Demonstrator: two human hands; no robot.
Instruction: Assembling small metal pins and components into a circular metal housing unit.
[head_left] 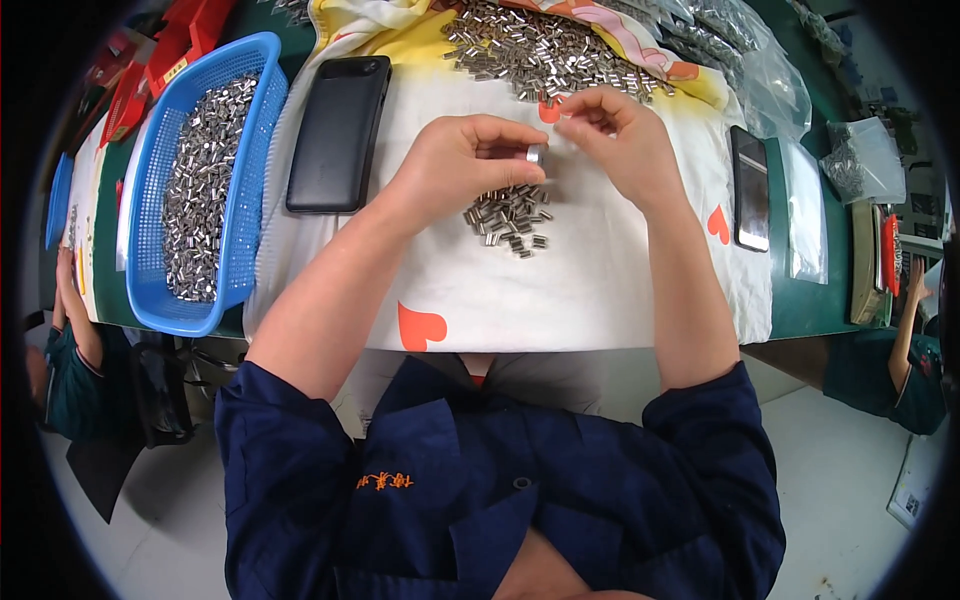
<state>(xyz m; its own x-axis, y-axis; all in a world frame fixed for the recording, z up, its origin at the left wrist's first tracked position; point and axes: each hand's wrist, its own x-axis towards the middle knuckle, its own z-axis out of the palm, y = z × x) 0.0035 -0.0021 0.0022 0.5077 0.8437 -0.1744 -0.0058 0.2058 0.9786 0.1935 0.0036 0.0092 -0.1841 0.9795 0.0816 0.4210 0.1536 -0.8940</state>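
Between the thumb and fingers of my left hand (455, 160) is a small silvery metal cylinder (536, 154), its end facing right. Just right of it, my right hand (625, 140) is raised with thumb and forefinger pinched together; whatever they hold, if anything, is too small to make out. Below my left hand a small pile of metal cylinders (510, 215) lies on the white cloth (560, 290). A larger heap of the same cylinders (550, 55) spreads beyond both hands.
At left stands a blue plastic basket (246, 200) of metal cylinders, beside a black power bank (338, 135). A phone (750, 190) and clear plastic bags (805, 210) lie at right. Red bins (185, 45) sit far left. Other people (75, 370) are at both sides.
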